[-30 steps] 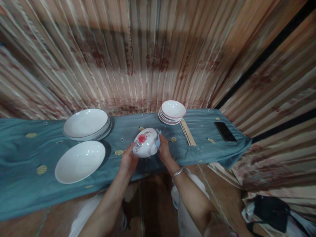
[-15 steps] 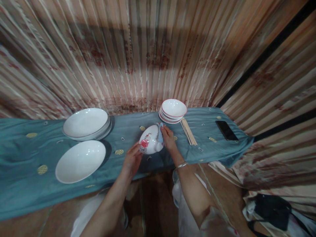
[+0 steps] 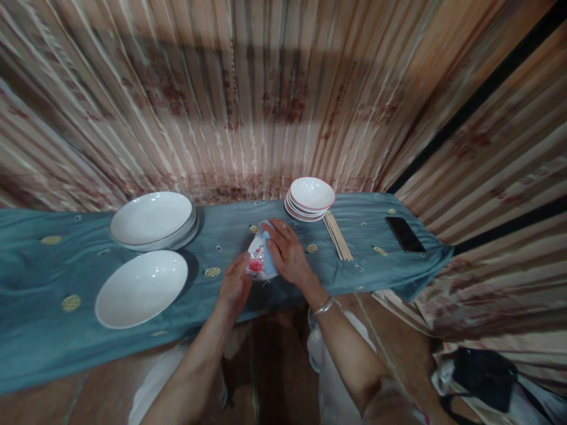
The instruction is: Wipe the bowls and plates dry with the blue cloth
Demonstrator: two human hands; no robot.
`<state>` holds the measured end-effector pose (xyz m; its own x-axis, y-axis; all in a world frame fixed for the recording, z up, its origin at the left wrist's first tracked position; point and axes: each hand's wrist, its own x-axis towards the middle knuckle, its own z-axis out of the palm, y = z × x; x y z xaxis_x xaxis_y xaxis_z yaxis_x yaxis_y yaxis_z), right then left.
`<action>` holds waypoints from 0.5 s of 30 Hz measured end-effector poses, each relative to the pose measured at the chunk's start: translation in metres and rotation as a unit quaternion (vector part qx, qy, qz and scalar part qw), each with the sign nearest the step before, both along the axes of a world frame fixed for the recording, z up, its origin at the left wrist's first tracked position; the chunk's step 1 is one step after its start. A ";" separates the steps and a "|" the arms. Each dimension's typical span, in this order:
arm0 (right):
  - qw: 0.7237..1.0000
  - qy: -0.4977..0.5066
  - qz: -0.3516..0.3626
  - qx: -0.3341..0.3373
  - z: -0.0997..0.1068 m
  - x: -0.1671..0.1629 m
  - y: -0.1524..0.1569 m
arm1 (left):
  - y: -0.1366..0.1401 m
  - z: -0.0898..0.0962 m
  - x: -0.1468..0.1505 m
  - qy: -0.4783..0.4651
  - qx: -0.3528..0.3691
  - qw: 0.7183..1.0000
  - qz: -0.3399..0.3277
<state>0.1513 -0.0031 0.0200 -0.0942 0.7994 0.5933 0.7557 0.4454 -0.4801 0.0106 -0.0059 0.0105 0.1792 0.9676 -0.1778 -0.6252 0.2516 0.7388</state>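
Observation:
A small white bowl with a red flower print is tilted on its side just above the cloth-covered table. My left hand grips its left edge, thumb on the printed outside. Over the bowl's right side lies my right hand, pressing a light blue cloth against the outer wall. Part of the cloth and much of the bowl are hidden under these fingers. Behind the hands, a stack of small bowls with red rims stands near the curtain, and several chopsticks lie to its right.
At left stands a stack of large white plates, with one more deep white plate in front. A black phone rests near the right end of the blue tablecloth. A pleated curtain hangs behind. A black bag is at lower right.
My right hand has shifted left from the bowl's rim and foot onto its outer side, spreading the blue cloth there. The left hand still holds the bowl, which has turned slightly.

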 end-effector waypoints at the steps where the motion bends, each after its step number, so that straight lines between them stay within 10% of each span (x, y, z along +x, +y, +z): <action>1: 1.000 -0.026 -0.002 0.004 0.001 -0.003 -0.003 | 0.000 0.000 -0.001 0.002 0.001 1.000 -0.002; 9: 0.987 -0.158 0.008 0.019 0.007 -0.020 -0.021 | 0.004 -0.009 -0.009 -0.007 -0.006 1.000 -0.006; 15: 0.998 -0.060 -0.003 -0.006 0.004 -0.012 -0.012 | 0.004 -0.006 -0.005 -0.023 -0.015 1.000 -0.004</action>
